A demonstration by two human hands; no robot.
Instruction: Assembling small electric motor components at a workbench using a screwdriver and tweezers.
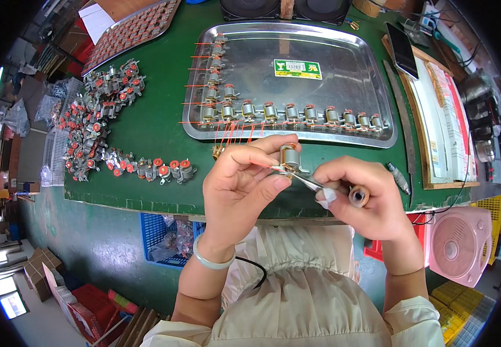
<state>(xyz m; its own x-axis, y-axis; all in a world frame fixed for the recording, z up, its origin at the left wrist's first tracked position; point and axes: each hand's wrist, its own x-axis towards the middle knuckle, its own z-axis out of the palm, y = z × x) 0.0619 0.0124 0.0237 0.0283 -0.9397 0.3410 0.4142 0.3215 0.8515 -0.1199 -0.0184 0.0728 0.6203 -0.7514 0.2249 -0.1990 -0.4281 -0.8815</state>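
Between the thumb and fingers of my left hand [240, 188] is a small silver solenoid-like part [291, 156], with a cylindrical body and a copper-coloured band on one side. My right hand [372, 199] is closed around metal tweezers [308, 182], whose tips reach the underside of the part. A brown, round-ended handle [358, 196] also sits in the right hand's curled fingers; what tool it belongs to is hidden. White wrapping [327, 195] covers the right thumb tip. Both hands are over the table's front edge, just below the tray.
A steel tray [343, 49] holds similar parts along its left and near sides, some with red wires. More red-topped parts [94, 127] lie heaped on the green table [152, 136] at left. A phone [401, 51] and wood-framed papers [435, 115] are at right.
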